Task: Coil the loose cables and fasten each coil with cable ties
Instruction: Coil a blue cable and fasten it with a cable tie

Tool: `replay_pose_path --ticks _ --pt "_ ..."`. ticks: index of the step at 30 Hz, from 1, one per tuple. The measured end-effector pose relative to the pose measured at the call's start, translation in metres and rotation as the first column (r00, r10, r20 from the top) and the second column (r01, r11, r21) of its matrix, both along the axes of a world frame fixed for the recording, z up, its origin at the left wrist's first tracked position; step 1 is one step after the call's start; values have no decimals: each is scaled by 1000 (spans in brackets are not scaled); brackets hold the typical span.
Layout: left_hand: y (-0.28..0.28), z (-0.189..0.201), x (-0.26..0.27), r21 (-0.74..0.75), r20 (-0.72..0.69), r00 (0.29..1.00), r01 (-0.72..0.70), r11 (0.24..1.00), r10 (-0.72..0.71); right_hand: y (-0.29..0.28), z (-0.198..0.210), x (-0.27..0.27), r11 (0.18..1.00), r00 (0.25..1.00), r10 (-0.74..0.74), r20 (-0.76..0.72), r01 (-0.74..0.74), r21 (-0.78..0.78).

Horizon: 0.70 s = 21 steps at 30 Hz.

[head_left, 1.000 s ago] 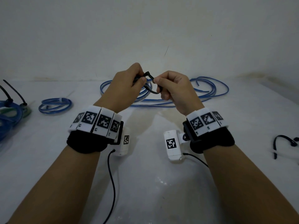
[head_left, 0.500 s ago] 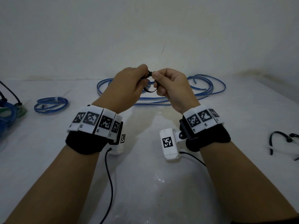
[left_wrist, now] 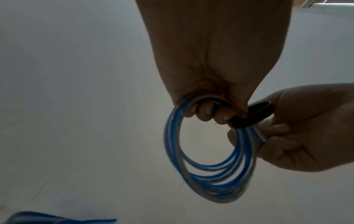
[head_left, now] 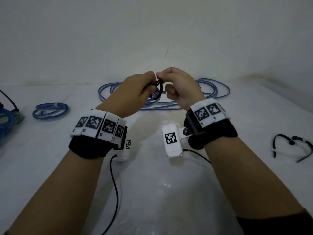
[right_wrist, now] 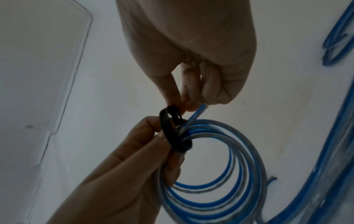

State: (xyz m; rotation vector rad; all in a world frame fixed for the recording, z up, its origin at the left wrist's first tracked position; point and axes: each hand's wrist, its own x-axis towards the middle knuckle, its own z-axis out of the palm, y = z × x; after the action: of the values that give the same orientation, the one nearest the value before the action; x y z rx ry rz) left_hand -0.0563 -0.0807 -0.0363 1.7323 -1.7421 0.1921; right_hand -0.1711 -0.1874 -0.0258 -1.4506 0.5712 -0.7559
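A small blue-and-grey cable coil [left_wrist: 210, 174] hangs from my left hand [head_left: 149, 85], whose fingers are curled through it above the table. A black cable tie [head_left: 159, 89] is looped round the coil's strands [right_wrist: 220, 189] at the top. My right hand [head_left: 160, 77] pinches the tie's end [right_wrist: 173, 110] between thumb and forefinger, right next to my left thumb. In the head view the coil is mostly hidden behind my hands. A cut end of the cable [right_wrist: 199, 112] sticks up beside the tie.
A long loose blue cable [head_left: 213, 89] lies on the white table [head_left: 152, 184] behind my hands. At the left lie a small tied blue coil [head_left: 50, 110] and a larger blue bundle [head_left: 6, 122]. Spare black cable ties [head_left: 291, 145] lie at the right. A wall stands close behind.
My hands have come closer together and the tie's loop has grown tighter round the coil. My right hand has risen slightly with the tie's end.
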Motion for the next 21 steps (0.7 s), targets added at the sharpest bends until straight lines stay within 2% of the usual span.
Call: replay_pose_path --ticks 4,9,11,14,17,21 --pt "2 0 1 1 -44 996 79 997 -79 -9 10 12 987 985 -133 -112 120 -111" --pt "-1 -4 -2 19 -127 985 124 992 -121 -14 9 24 974 967 -213 -143 199 -104" --pt "-1 -4 -1 15 -189 977 106 994 -102 -11 7 26 984 980 -178 -86 176 -37" --pt "1 1 2 -5 -221 973 61 998 -61 -4 8 21 993 1000 -12 0 11 117" --pt "3 3 7 -3 -237 971 38 999 -38 3 8 17 992 995 102 18 -103 66" --pt "2 1 8 10 -185 982 35 999 -32 4 7 19 999 999 36 -25 -36 -22"
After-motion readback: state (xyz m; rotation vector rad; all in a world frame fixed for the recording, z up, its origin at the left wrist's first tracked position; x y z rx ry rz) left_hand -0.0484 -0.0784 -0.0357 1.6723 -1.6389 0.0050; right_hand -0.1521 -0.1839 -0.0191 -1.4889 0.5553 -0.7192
